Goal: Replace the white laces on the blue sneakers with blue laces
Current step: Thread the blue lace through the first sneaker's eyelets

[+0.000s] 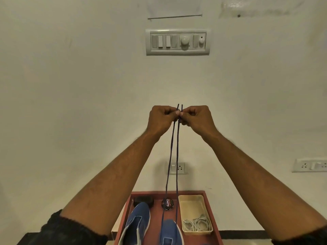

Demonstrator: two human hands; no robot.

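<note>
Both my hands are raised high in front of the wall, side by side. My left hand [160, 119] pinches one end of the blue lace [171, 156], and my right hand [196, 118] pinches the other end. The two strands hang straight down, taut, to the right blue sneaker [170, 232] in the red tray [212, 218]. The left blue sneaker [137, 221] lies beside it with no lace visible. White laces [197, 224] lie coiled in a cream plastic tub [192, 202] at the tray's right side.
A round shoe-polish tin [167, 204] and a black brush [143, 200] sit at the tray's far end. On the wall are a switch panel [177, 42] and two sockets [177, 167], [309, 165].
</note>
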